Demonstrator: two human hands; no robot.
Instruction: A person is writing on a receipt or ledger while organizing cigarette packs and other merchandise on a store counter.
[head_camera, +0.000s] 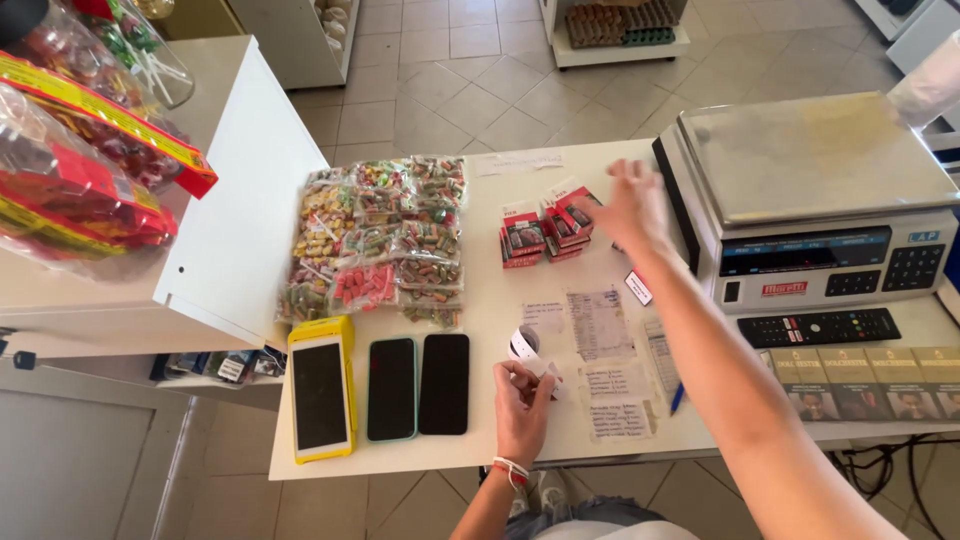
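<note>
Desk (480, 440) white, scale (815, 200) at far right. Candy bags (385, 240) spread far left, three phones (380, 390) near left. Right hand (628, 205) outstretched, fingers spread, empty, hovering just right of red card packs (545, 232) at desk's far middle. Left hand (522, 400) near edge, fingers curled round small white paper roll (524, 348).

Bright daylight, soft shadows, right hand (628, 205) motion-blurred, edges distorted

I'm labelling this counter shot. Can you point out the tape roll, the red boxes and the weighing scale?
tape roll (522, 346), head view, its white rim.
red boxes (545, 233), head view, middle of the stack.
weighing scale (815, 155), head view, its metal pan.
</note>
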